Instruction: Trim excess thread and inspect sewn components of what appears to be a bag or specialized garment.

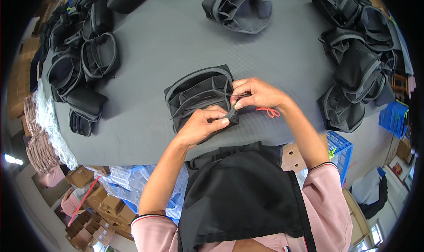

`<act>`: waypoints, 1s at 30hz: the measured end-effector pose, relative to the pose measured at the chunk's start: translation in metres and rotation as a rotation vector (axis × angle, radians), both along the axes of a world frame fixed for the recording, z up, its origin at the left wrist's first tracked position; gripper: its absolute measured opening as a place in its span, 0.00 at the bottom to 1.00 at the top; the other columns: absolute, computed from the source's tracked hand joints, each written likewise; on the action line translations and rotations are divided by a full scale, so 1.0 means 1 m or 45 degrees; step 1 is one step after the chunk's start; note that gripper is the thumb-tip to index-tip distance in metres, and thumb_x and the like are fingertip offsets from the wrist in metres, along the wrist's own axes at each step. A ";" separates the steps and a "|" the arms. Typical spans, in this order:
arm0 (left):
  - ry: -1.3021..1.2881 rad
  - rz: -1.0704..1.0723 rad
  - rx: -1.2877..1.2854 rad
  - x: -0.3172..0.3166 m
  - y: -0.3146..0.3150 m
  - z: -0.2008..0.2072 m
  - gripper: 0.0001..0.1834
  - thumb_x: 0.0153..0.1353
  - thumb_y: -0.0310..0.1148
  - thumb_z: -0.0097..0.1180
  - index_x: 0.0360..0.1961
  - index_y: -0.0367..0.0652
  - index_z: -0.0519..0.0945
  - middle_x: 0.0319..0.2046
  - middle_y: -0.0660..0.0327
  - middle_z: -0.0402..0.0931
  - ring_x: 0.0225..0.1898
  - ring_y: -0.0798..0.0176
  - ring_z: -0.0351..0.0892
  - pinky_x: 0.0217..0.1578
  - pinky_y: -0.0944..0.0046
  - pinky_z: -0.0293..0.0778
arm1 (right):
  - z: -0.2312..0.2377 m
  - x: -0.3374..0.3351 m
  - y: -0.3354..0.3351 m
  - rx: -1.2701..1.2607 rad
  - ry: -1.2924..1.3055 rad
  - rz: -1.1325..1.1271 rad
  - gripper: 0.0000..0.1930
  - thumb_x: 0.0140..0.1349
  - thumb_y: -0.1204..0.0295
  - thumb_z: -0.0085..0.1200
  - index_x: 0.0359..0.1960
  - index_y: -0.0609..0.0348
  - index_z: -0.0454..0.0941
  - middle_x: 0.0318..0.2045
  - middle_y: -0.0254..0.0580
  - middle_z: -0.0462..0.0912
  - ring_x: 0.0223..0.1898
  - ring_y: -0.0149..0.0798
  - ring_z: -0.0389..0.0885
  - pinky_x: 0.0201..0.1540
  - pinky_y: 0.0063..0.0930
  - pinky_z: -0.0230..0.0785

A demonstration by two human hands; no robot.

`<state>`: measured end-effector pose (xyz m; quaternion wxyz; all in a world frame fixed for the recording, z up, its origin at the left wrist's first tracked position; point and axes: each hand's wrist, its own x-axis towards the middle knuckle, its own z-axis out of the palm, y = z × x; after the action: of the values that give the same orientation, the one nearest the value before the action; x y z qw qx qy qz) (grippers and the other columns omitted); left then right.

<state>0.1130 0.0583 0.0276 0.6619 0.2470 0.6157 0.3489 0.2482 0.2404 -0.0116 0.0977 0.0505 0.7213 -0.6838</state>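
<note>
A black fabric pouch (196, 91) with grey rim binding lies open on the table, its inner divider pockets showing. At its near right side my left hand (205, 125) is closed on the rim, thumb on top of the binding. My right hand (256, 95) is closed at the pouch's right edge, thumb and fingers pinched close to the binding. It holds a small dark metal tool (242, 95) that looks like thread snips; most of it is hidden by the fingers. A red cord loop (268, 112) hangs out beneath this hand.
A grey-covered table (150, 44) spreads ahead. Another open pouch (245, 9) sits at the far middle. Piles of black pouches stand at left (100, 55) and right (353, 62). A blue crate (342, 150) and cardboard boxes (112, 205) are below the table edge.
</note>
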 end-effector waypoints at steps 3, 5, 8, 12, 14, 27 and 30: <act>-0.290 0.319 0.056 0.004 -0.007 -0.007 0.09 0.55 0.27 0.61 0.37 0.37 0.80 0.33 0.68 0.71 0.36 0.74 0.69 0.40 0.72 0.67 | 0.002 0.014 -0.037 -0.180 -0.131 -0.686 0.11 0.51 0.73 0.59 0.36 0.64 0.77 0.29 0.33 0.71 0.30 0.27 0.68 0.35 0.22 0.62; -0.359 0.381 0.071 0.012 -0.001 -0.009 0.09 0.54 0.26 0.61 0.38 0.38 0.78 0.33 0.68 0.70 0.36 0.75 0.69 0.40 0.73 0.68 | 0.006 0.025 -0.068 0.038 -0.113 -0.988 0.12 0.53 0.72 0.57 0.39 0.62 0.76 0.32 0.36 0.73 0.30 0.31 0.71 0.35 0.24 0.64; -0.389 0.462 0.089 0.014 -0.001 -0.013 0.13 0.53 0.23 0.61 0.39 0.42 0.74 0.34 0.70 0.70 0.36 0.77 0.70 0.40 0.75 0.69 | 0.017 0.043 -0.087 0.459 0.025 -1.250 0.15 0.55 0.72 0.55 0.45 0.59 0.72 0.34 0.40 0.73 0.30 0.34 0.74 0.34 0.28 0.67; -0.409 0.452 0.124 0.013 0.001 -0.012 0.12 0.53 0.24 0.62 0.37 0.43 0.74 0.33 0.70 0.71 0.36 0.77 0.70 0.41 0.74 0.69 | 0.035 0.052 -0.081 0.545 0.073 -1.070 0.14 0.52 0.75 0.57 0.42 0.58 0.74 0.31 0.40 0.72 0.27 0.35 0.75 0.29 0.28 0.67; -0.425 0.426 0.125 0.014 0.001 -0.011 0.12 0.52 0.24 0.62 0.37 0.43 0.74 0.33 0.69 0.72 0.36 0.77 0.70 0.41 0.74 0.69 | 0.034 0.051 -0.078 0.611 0.079 -0.943 0.14 0.50 0.74 0.59 0.40 0.56 0.76 0.30 0.39 0.72 0.25 0.38 0.75 0.28 0.30 0.67; -0.405 0.461 0.143 0.018 -0.001 -0.008 0.12 0.52 0.25 0.63 0.36 0.42 0.74 0.33 0.69 0.72 0.36 0.75 0.71 0.41 0.72 0.68 | 0.039 0.050 -0.087 0.503 0.143 -1.197 0.13 0.48 0.78 0.60 0.37 0.57 0.79 0.28 0.34 0.75 0.22 0.30 0.73 0.28 0.19 0.66; -0.383 0.488 0.077 0.019 0.001 -0.005 0.11 0.55 0.33 0.62 0.35 0.43 0.73 0.30 0.70 0.72 0.33 0.76 0.70 0.36 0.74 0.66 | 0.025 0.039 -0.089 -0.433 -0.033 -1.206 0.11 0.52 0.80 0.58 0.39 0.61 0.77 0.30 0.32 0.74 0.24 0.26 0.73 0.27 0.17 0.66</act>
<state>0.1321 0.0596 0.0222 0.6602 0.0907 0.5351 0.5193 0.2875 0.1515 0.0131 -0.2076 0.3643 0.4962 -0.7602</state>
